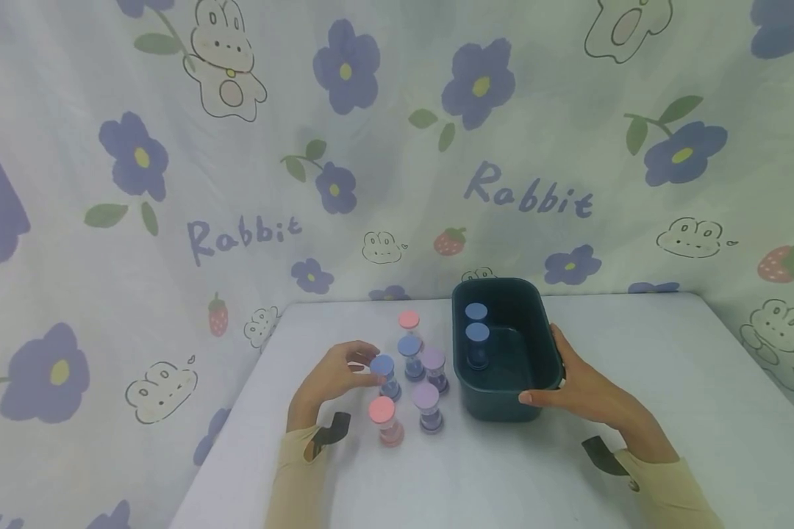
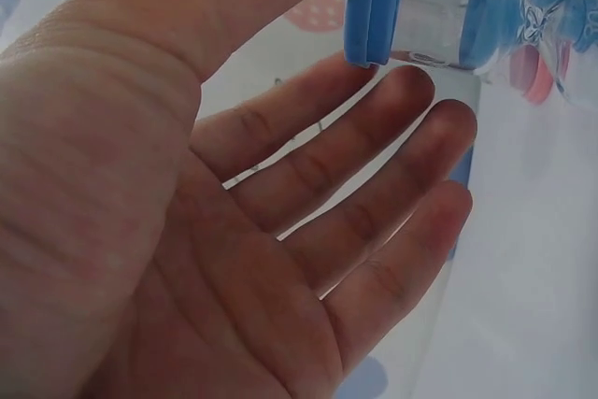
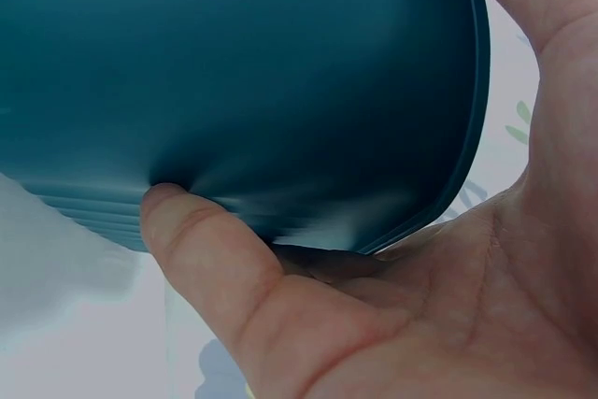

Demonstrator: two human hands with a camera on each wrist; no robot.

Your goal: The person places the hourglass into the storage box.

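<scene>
Head view, left hand (image 1: pixel 340 372): reaches in from the left, thumb and index finger on opposite sides of the cap of a blue hourglass (image 1: pixel 387 369); that hourglass stands upright on the white table (image 1: pixel 483 477).
Head view, loose hourglasses: five more stand upright close by, a second blue one (image 1: pixel 411 358), two purple ones (image 1: pixel 434 371) (image 1: pixel 428 406) nearer the box, a pink one (image 1: pixel 386 419) at the front and another pink one (image 1: pixel 409 322) at the back.
Head view, dark teal box (image 1: pixel 501 405): open-topped, right of the group, with two blue-capped hourglasses (image 1: pixel 478 344) (image 1: pixel 476 311) upright inside along its left wall, one behind the other.
Head view, right hand (image 1: pixel 592 389): grips the box at its right near corner, thumb on the near end, fingers along the right side.
Head view, backdrop (image 1: pixel 397 147): pale cloth printed with purple flowers, strawberries, rabbits and "Rabbit".
Left wrist view, fingers (image 2: pixel 374 203): spread and gently bent, index finger partly behind the blue cap, thumb leaving the frame beside it; whether they pinch it firmly, I cannot tell.
Right wrist view, thumb (image 3: pixel 215 249): presses the box's outer wall, another finger at the rim.
</scene>
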